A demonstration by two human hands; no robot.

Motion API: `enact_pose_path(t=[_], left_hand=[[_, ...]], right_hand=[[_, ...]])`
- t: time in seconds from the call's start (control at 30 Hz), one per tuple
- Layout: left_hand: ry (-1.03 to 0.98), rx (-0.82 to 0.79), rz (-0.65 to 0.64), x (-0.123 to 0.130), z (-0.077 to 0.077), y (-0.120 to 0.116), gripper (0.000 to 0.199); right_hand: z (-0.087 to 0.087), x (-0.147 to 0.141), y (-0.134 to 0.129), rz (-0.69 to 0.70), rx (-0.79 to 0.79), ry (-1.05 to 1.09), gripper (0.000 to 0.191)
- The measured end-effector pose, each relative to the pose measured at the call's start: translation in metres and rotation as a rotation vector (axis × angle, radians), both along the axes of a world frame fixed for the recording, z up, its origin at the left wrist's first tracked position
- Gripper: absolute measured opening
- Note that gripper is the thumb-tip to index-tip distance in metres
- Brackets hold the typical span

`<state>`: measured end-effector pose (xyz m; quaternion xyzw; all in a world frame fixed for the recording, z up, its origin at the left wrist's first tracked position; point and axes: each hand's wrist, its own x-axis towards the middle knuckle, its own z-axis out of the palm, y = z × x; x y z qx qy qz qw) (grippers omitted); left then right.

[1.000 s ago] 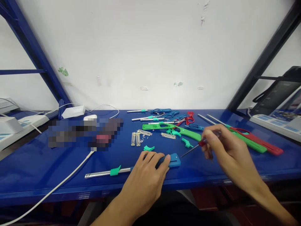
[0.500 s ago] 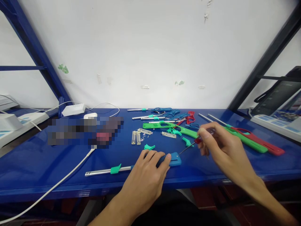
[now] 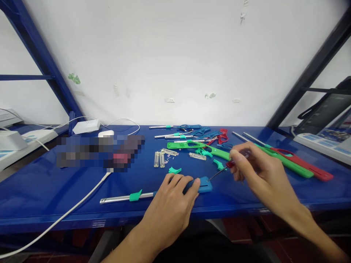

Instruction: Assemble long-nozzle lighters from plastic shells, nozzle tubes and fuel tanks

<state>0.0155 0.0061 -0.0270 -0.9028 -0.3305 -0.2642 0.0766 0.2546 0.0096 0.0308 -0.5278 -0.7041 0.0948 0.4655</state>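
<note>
My left hand (image 3: 174,204) presses a blue lighter (image 3: 205,184) flat on the blue table, its fingers wrapped over the body. The lighter's metal tube, with a green piece (image 3: 135,196) on it, points left. My right hand (image 3: 256,166) grips a screwdriver (image 3: 230,164) by its red handle. The screwdriver's thin shaft slants down left, its tip at the lighter's right end. Green trigger pieces (image 3: 219,164) and clear fuel tanks (image 3: 156,159) lie behind my hands.
Opened blue and green lighter shells (image 3: 186,145) lie towards the wall. Green and red lighters (image 3: 304,166) are at the right. A white cable (image 3: 79,204) crosses the left side, near blurred items and a white case (image 3: 105,134). Power strips (image 3: 323,146) stand at both sides.
The screwdriver tip has moved slightly left and onto the lighter's end. My left hand stays in place on the lighter.
</note>
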Motion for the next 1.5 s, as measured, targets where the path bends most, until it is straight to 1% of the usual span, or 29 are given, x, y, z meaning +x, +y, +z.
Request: enact_pose_path(t=[0.27, 0.37, 0.47, 0.6, 0.73, 0.87, 0.97, 1.1, 1.23, 1.4, 1.5], left_hand=[[0.017, -0.016, 0.006, 0.0, 0.0, -0.001, 0.033], [0.016, -0.013, 0.006, 0.0, -0.001, -0.002, 0.033], [0.008, -0.009, 0.004, 0.0, -0.002, -0.001, 0.034], [0.008, -0.006, 0.001, 0.0, -0.001, -0.001, 0.032], [0.01, -0.015, 0.001, 0.0, 0.0, -0.001, 0.032], [0.003, -0.009, 0.005, 0.0, 0.0, -0.001, 0.032], [-0.001, 0.004, 0.003, 0.0, -0.001, -0.001, 0.031], [-0.003, 0.017, -0.002, 0.001, -0.002, -0.001, 0.031], [-0.005, 0.021, 0.0, 0.0, -0.002, -0.001, 0.031], [-0.006, 0.017, -0.004, -0.001, -0.002, -0.001, 0.032], [-0.005, 0.021, -0.005, 0.0, -0.002, -0.001, 0.032]], right_hand=[[0.001, -0.004, 0.009, -0.13, 0.036, -0.051, 0.033], [-0.001, 0.0, 0.015, -0.153, 0.006, -0.037, 0.035], [-0.005, 0.007, 0.019, -0.157, -0.056, -0.029, 0.038], [-0.013, 0.017, 0.025, -0.107, -0.129, -0.002, 0.038], [-0.019, 0.02, 0.034, -0.04, -0.135, 0.038, 0.038], [-0.019, 0.019, 0.038, -0.021, -0.13, 0.042, 0.035], [-0.015, 0.018, 0.033, 0.042, -0.124, 0.105, 0.034], [-0.009, 0.013, 0.019, 0.116, -0.053, 0.195, 0.03], [-0.009, 0.004, 0.011, 0.156, -0.042, 0.158, 0.027], [-0.01, 0.0, 0.011, 0.124, -0.034, 0.103, 0.027], [-0.009, 0.003, 0.009, 0.14, -0.009, 0.066, 0.023]])
